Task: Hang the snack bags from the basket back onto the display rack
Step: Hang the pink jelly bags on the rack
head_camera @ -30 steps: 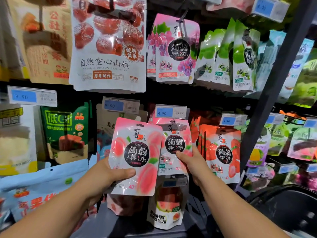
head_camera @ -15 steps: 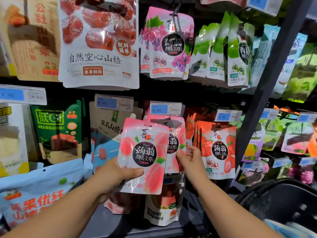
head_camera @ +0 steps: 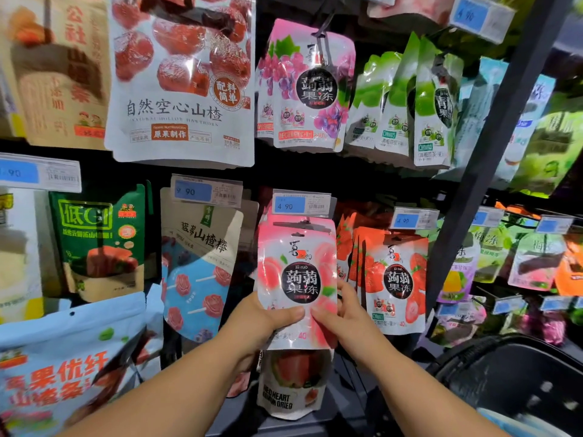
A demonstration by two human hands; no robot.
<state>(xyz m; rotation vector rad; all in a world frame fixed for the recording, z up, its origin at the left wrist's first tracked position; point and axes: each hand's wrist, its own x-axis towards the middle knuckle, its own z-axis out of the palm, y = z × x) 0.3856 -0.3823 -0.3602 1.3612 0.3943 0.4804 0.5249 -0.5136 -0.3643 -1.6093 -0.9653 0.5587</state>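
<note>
A pink peach jelly snack bag (head_camera: 298, 272) is held upright against the display rack, right under the 4.90 price tag (head_camera: 301, 204). My left hand (head_camera: 265, 323) grips its lower left corner, thumb across the front. My right hand (head_camera: 344, 316) pinches its lower right edge. The bag's top lies over the rack's hook (head_camera: 303, 223); whether the hook passes through its hole I cannot tell. The dark basket (head_camera: 511, 370) sits at the lower right.
Strawberry jelly bags (head_camera: 394, 279) hang just to the right, a blue hawthorn-stick bag (head_camera: 198, 266) to the left, a red heart guava bag (head_camera: 293, 386) below. A dark upright rack post (head_camera: 492, 146) runs on the right. Grape and green bags fill the row above.
My left hand carried the peach bag right and up, onto the hook spot under the 4.90 tag. My right hand left the bags hanging there and took the bag's lower right edge.
</note>
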